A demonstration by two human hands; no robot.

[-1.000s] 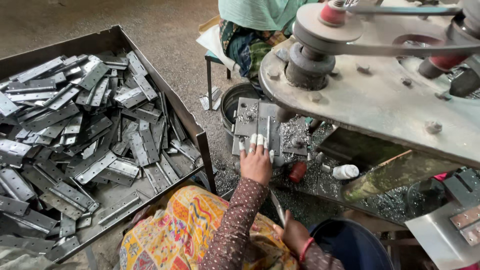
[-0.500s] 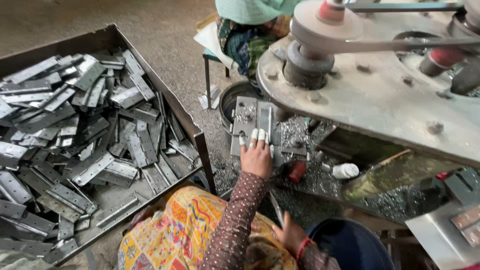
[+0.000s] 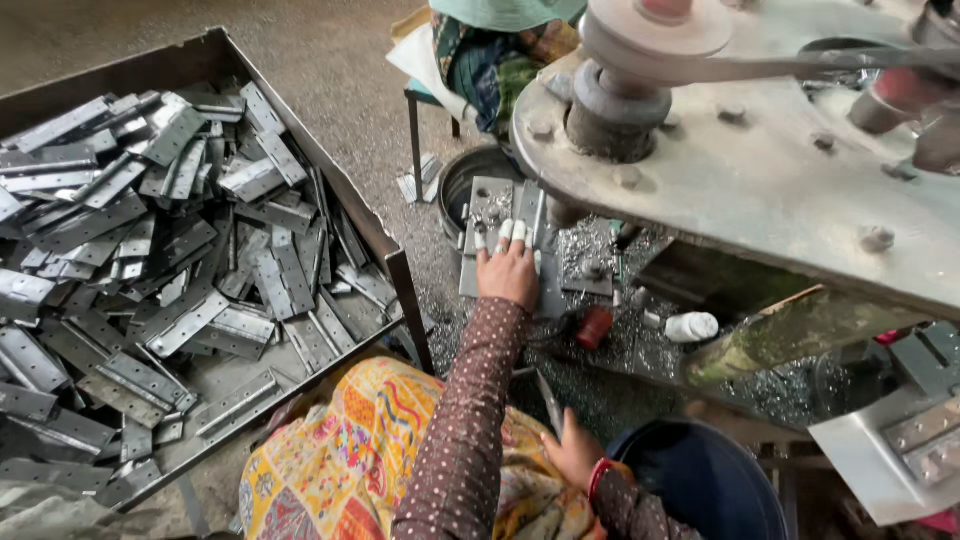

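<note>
My left hand [image 3: 508,274] reaches forward and lies flat on a grey metal plate [image 3: 492,199] on the bed of a press machine. Its fingers are stretched out and its fingertips are wrapped in white tape. My right hand [image 3: 573,452], with a red bangle at the wrist, rests low by my lap. It is closed around a thin grey metal strip [image 3: 547,398] that points up toward the machine. Metal shavings [image 3: 585,245] lie around the plate.
A big dark tray [image 3: 365,222] on the left holds several grey hinge plates [image 3: 190,270]. The machine's large flywheel and belt [image 3: 760,170] overhang on the right. A dark blue bucket [image 3: 700,480] stands at lower right. Another person sits on a stool [image 3: 500,50] behind the machine.
My left hand has slid a little farther onto the metal plate. The right hand stays low by my lap. The view has shifted slightly.
</note>
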